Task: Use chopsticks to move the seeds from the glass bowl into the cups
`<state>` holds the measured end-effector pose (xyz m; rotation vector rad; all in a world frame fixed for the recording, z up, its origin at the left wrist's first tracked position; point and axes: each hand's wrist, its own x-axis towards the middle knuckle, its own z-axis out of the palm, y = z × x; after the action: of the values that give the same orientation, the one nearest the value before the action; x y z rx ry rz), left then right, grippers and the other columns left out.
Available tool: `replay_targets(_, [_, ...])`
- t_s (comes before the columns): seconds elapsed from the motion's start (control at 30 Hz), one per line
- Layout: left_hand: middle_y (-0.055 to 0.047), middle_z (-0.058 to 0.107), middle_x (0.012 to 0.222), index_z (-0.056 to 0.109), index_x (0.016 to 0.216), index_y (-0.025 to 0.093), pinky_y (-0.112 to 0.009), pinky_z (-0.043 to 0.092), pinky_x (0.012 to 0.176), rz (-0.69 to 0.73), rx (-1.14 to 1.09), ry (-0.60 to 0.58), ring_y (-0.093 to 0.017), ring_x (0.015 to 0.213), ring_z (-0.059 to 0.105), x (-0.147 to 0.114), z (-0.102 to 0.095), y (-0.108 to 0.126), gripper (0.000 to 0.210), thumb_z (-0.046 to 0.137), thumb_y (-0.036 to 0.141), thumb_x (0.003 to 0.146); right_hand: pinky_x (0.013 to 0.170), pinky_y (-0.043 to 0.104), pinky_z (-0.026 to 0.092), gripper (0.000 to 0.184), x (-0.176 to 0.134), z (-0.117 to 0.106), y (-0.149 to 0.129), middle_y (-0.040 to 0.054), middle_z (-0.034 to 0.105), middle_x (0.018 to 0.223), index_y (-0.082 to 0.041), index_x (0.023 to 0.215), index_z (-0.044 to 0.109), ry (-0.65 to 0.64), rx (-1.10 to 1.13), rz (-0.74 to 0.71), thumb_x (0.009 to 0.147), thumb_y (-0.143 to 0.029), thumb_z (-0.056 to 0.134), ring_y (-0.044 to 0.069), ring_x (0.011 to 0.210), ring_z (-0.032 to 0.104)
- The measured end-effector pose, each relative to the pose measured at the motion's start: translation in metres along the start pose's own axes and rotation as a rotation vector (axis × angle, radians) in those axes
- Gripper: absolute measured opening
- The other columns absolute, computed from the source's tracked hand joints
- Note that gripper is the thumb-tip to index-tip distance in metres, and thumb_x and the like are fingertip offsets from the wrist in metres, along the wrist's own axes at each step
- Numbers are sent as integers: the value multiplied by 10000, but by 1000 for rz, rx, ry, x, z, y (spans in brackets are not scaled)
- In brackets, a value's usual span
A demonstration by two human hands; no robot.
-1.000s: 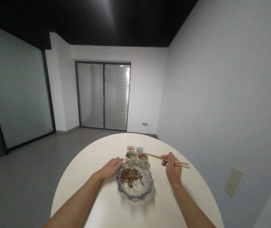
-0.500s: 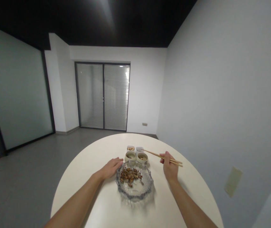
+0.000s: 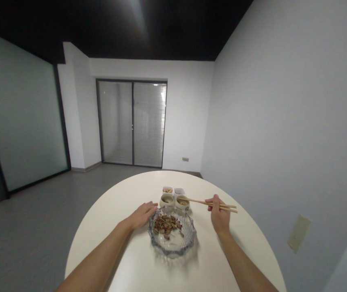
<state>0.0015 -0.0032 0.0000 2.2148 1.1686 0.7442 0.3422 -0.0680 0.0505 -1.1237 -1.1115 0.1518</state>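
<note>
On table (image 3: 109,202): four containers (image 3: 181,206), one glass bowl (image 3: 173,252); right hand (image 3: 220,215) grips two chopsticks (image 3: 199,201).

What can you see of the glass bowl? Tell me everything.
The bowl is round and looks like clear glass, with a scalloped rim and patterned wall. It stands upright on the table. Brown pieces lie inside, mostly toward its far left, leaving part of its base bare. Two pots stand just beyond it. The left hand lies by its far-left edge; whether it touches the rim is unclear.
</note>
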Motion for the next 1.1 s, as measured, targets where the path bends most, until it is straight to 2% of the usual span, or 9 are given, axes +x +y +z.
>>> replay_targets(0.13, [-74,586,1552,696,1392,242,-527,203,1298,-13,20,-14,-351,1506,419,0,0,2,760,296,771,1019,459,288,434,812,2,-2,-7,24,572,488,-169,664,758,-59,-50,-25,882,-895,466,176,462,548])
replay_targets(0.3, [-76,571,1565,674,1424,238,-536,199,1299,-15,28,-31,-352,1518,406,1,0,3,754,284,751,1031,483,282,442,748,2,1,-14,14,599,490,-201,655,740,-155,-141,-99,929,-840,463,172,465,563])
replay_targets(0.5, [-72,590,1549,693,1393,237,-530,225,1291,-10,35,-27,-356,1501,424,0,-2,7,712,302,720,1045,510,289,443,735,9,2,-25,30,639,510,-215,632,702,-151,-225,-200,995,-777,398,182,476,591])
replay_targets(0.7, [-79,728,1342,756,1254,239,-398,392,1190,58,67,18,-299,1310,590,3,-7,15,695,216,642,1083,560,302,462,691,26,11,-39,51,721,593,-236,659,704,-191,-313,-238,1020,-721,370,209,539,662])
replay_targets(0.9, [-86,758,1258,784,1127,228,-376,416,1137,67,126,46,-287,1239,618,11,-4,13,699,188,591,1100,580,298,456,652,44,28,-40,49,734,607,-256,615,667,-305,-360,-237,1026,-663,367,217,574,683])
replay_targets(1.1, [-83,764,1246,779,1055,237,-378,443,1090,51,171,88,-282,1201,640,13,-3,21,644,198,511,1108,585,310,443,630,68,39,-38,52,703,563,-261,564,626,-330,-403,-223,1022,-612,375,234,576,684])
